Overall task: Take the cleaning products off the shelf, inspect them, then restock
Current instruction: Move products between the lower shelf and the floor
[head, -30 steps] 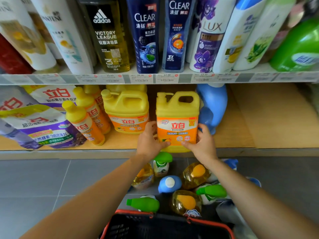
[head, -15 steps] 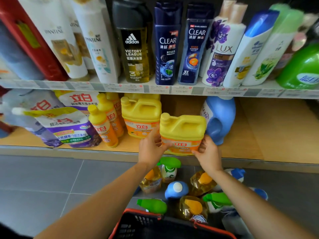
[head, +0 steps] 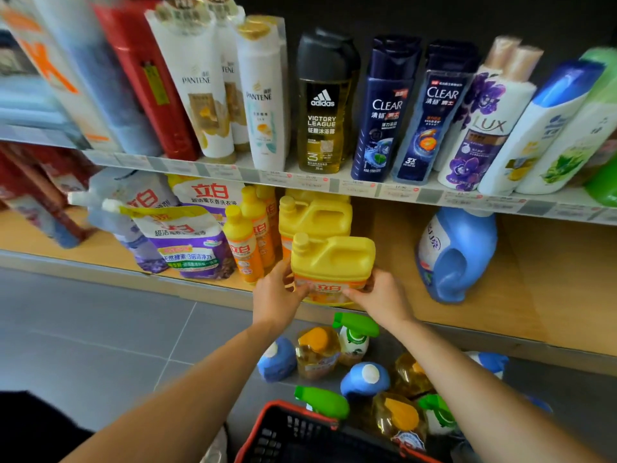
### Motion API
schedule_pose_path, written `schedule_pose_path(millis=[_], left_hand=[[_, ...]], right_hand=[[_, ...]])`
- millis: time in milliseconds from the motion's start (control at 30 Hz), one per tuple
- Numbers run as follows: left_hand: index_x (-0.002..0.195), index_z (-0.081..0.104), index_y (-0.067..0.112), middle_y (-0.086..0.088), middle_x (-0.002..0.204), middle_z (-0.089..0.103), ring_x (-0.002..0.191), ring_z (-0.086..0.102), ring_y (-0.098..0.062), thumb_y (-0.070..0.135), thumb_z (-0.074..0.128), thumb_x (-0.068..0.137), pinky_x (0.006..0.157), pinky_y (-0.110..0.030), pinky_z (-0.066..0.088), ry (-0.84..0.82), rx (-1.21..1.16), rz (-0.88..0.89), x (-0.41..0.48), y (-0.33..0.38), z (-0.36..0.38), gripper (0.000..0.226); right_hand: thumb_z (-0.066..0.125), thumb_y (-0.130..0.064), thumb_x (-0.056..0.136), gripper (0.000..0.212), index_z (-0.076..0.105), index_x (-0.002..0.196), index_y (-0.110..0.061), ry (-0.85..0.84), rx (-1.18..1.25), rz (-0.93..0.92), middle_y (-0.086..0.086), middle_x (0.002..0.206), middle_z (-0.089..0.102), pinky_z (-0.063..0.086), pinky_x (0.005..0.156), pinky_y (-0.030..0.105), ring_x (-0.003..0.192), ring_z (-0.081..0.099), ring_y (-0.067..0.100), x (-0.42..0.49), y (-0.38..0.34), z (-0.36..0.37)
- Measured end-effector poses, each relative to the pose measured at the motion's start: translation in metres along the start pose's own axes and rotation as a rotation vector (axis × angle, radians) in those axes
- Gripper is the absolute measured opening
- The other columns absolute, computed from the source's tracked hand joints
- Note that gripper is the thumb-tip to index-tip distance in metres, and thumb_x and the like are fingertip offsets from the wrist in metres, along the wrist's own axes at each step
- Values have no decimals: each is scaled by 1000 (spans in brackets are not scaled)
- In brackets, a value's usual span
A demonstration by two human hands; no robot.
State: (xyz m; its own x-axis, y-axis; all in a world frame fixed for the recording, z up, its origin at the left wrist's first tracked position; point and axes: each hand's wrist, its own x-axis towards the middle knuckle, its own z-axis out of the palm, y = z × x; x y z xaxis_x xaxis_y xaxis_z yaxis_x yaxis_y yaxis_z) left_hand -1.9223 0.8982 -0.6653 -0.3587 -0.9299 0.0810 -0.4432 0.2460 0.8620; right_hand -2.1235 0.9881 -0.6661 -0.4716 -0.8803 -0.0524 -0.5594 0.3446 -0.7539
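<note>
Both hands hold the yellow jug [head: 332, 262] at the front edge of the lower shelf [head: 521, 295]. Whether its base touches the board cannot be told. The left hand [head: 277, 295] has its grip curled round the jug's left side, and the right hand [head: 380, 297] pinches the label on the right side. A second yellow jug [head: 315, 212] stands close behind at 12 o'clock, and orange bottles [head: 243, 252] stand just beside at 9 o'clock. At 3 o'clock bare wood lies open as far as the blue detergent bottle [head: 457, 255]. At 6 o'clock, below the shelf edge, spray bottles [head: 355, 329] crowd the floor by a red-rimmed basket [head: 287, 429].
</note>
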Motion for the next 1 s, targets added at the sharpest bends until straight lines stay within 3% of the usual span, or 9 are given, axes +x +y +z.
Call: schedule_pose_path(millis=[133,300,400,467,600,733,800,900,1000], left_hand=[[130,62,25,6,112,73,99,70,-15,27,83,82,85,-37,59,14,52,-53,9,-5,-17,53],[128,61,26,7,107,72,98,70,-19,28,82,82,85,-39,58,41,94,-89,18,-14,-33,51],[134,59,28,2,118,73,106,70,-21,29,78,86,91,-44,58,-11,118,-86,23,-21,-45,52],[141,52,31,3,126,70,112,67,-20,30,74,91,96,-44,56,-127,68,-74,24,-26,-57,55],[141,50,32,9,125,65,109,66,-21,29,71,92,96,-46,55,-286,167,-49,15,-29,-72,53],[126,65,21,8,104,69,97,70,-18,30,72,91,89,-42,57,-286,260,-149,-2,-31,-67,36],[111,70,23,9,101,70,97,69,-15,32,70,93,87,-40,57,-331,351,-82,-13,-32,-67,20],[95,58,26,11,92,61,87,63,-14,32,69,92,72,-35,54,-79,382,66,-22,-28,-76,13],[109,51,19,1,108,56,95,56,-17,30,70,91,66,-38,54,238,356,207,-10,-10,-94,28]], right_hand=[[80,-46,80,40,71,103,-15,-3,-39,40,-1,96,74,45,61,23,87,67,17,6,-25,16],[81,-49,79,42,70,104,-17,8,0,63,-2,96,73,44,59,23,84,63,13,11,-43,35],[79,-39,84,40,69,115,-16,-99,15,64,2,114,73,54,84,35,104,66,20,17,-42,35],[76,-24,89,51,59,136,-15,-267,84,68,7,135,64,49,104,41,127,58,22,18,-36,25],[77,-20,88,81,33,155,-17,-479,-52,151,15,141,57,46,102,29,128,55,21,8,-16,1],[80,-28,85,62,56,141,-16,-533,-340,111,8,134,64,46,101,29,122,59,20,-11,0,-8],[81,-33,82,55,62,133,-21,-496,-415,39,2,127,67,48,94,31,116,61,21,-23,5,-5],[80,-42,80,62,59,136,-28,-452,-418,-59,0,127,66,49,92,34,117,59,22,-33,1,5],[76,-50,82,75,44,148,-33,-402,-346,-100,-3,140,60,49,98,36,127,57,22,-30,-13,17]])
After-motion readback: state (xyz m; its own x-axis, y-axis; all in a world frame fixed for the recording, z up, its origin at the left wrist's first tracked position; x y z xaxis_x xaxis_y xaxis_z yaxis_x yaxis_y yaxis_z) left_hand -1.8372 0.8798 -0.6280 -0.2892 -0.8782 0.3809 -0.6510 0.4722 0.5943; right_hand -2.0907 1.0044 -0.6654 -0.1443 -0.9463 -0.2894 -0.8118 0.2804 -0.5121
